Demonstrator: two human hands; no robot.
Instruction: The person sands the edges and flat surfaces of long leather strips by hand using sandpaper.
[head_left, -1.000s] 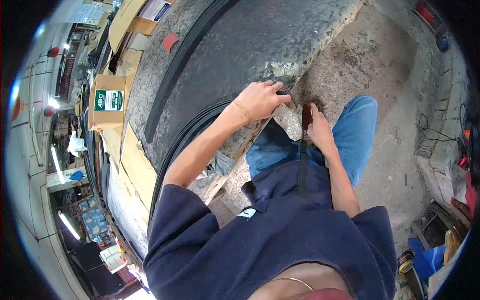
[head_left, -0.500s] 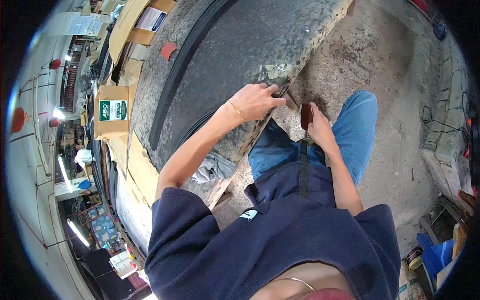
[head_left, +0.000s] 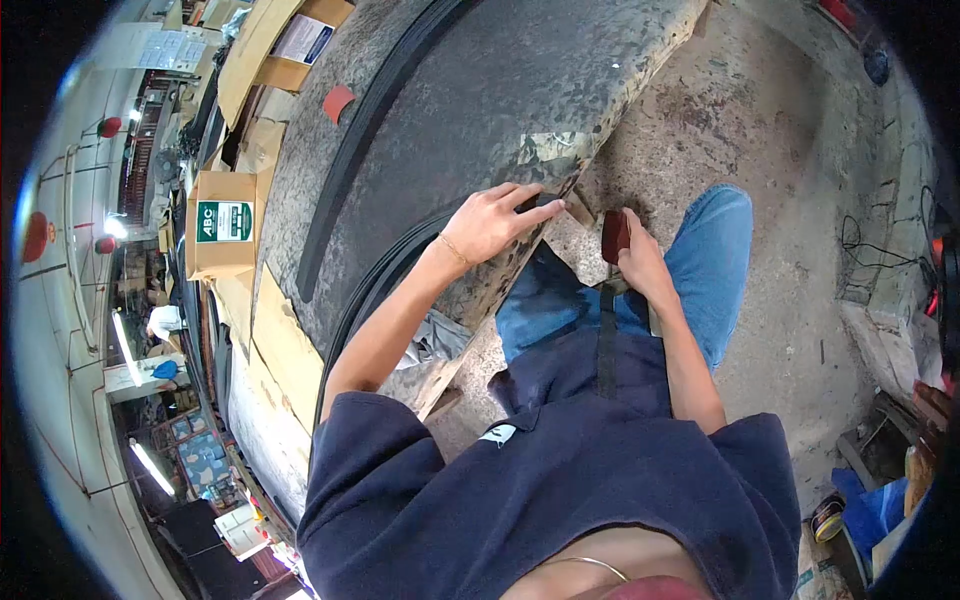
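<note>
My left hand is at the near edge of the dark, worn worktable, thumb and fingers curled over the ends of several thin black strips. These strips curve back beneath my wrist and along my forearm; the part under the palm is hidden. Lower and to the right, over my lap, my right hand grips a flat reddish-brown piece that looks like folded sandpaper. A grey cloth lies on the table under my left forearm.
A long bundle of black strips curves across the table, with a small red piece beside it. An open cardboard box holds a green-and-white labelled pack. Cables hang by the wall at right. A person is in the background.
My left hand has drawn back slightly toward me, its fingers closer together. The black strips under my forearm have shifted outward and show more. My right hand stays almost still.
</note>
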